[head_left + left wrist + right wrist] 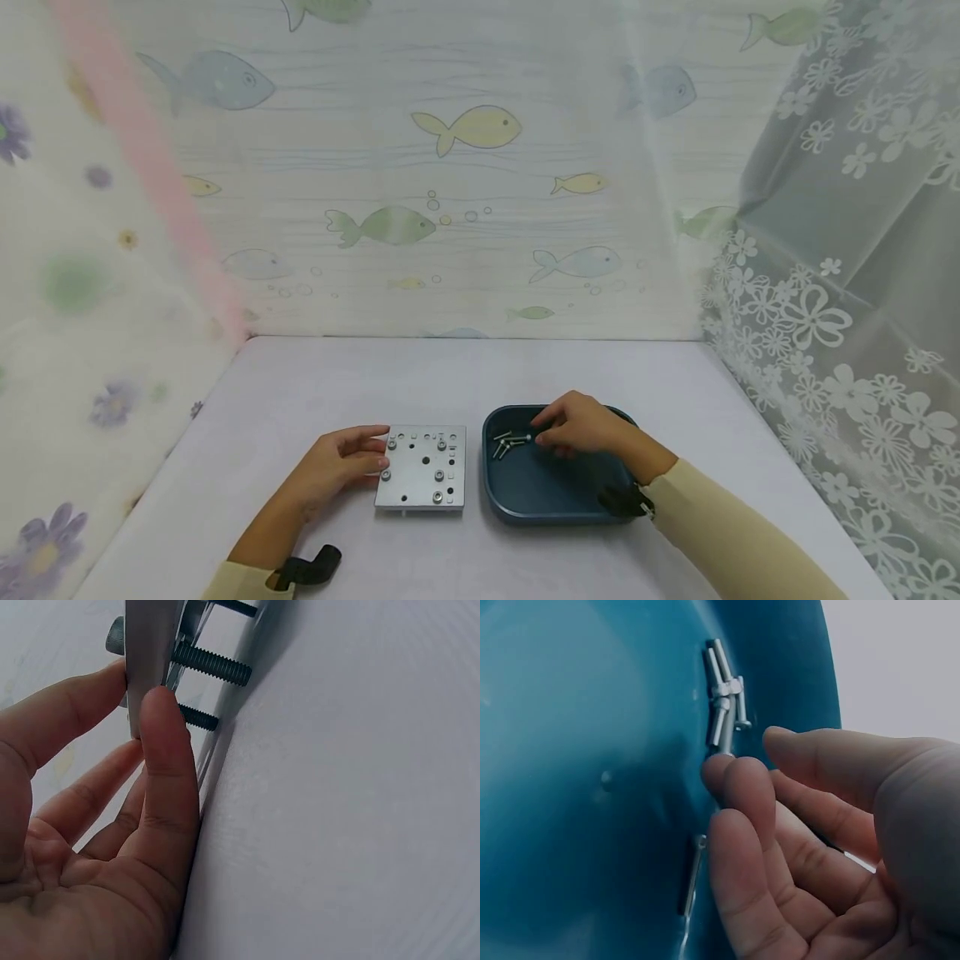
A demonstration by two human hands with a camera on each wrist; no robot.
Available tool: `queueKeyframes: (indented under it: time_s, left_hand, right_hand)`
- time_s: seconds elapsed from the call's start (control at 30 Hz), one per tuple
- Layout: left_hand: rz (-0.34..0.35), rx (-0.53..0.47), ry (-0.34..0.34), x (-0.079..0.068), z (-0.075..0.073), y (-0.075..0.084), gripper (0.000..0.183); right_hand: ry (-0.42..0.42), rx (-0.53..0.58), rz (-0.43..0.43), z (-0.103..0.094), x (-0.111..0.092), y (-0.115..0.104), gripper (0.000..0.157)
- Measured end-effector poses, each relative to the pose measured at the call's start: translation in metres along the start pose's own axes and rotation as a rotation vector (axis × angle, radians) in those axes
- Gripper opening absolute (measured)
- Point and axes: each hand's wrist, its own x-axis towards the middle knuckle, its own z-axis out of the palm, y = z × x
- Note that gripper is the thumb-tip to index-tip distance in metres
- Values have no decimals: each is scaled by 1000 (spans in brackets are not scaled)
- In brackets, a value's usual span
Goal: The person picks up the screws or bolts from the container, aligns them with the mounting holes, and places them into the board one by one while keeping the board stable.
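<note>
A square silver metal plate (412, 483) with holes and several socket-head screws lies left of the blue tray (525, 518). My left hand (337, 462) pinches its left edge. In the left wrist view, the plate (148, 652) stands edge-on between thumb and finger, and threaded screw shanks (217, 664) stick out of its underside. Inside the tray, my right hand (588, 425) hovers by small silver screws (721, 690); its thumb is apart from the loosely bent fingers. Fingertips hide part of that pile. Another screw (694, 877) lies near them.
A white cloth (420, 558) covers the table. Behind it hangs a fish-print curtain (465, 275), with a lace-flower curtain (825, 333) at the right and a flower-print one (112, 333) at the left. Black straps (307, 568) are on both wrists.
</note>
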Motion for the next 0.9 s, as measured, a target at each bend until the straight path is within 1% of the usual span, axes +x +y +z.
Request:
queueKeyframes:
  time_s: [0.2,0.33,0.47,0.63,0.73,0.9]
  left_hand:
    - [-8,6,8,2,-1,-3,68]
    - [-5,3,-3,2,-2,-5,68]
    - [-2,1,-9,2,-3,-6,69]
    - [-13,-2,6,2,-3,-6,67]
    - [-17,-3,10,2,-3,-5,67]
    - [-8,-3,-3,2,-1,-6,68]
  right_hand:
    - [-20,-16,35,4,7,-4,25]
    - [-19,-29,51,7,10,-6,23]
    - [-6,-52,64,10,12,-6,18]
    - [21,-82,62,14,13,-8,8]
    - [38,-119,61,16,13,-9,3]
    - [49,-148,83,17,12,-11,8]
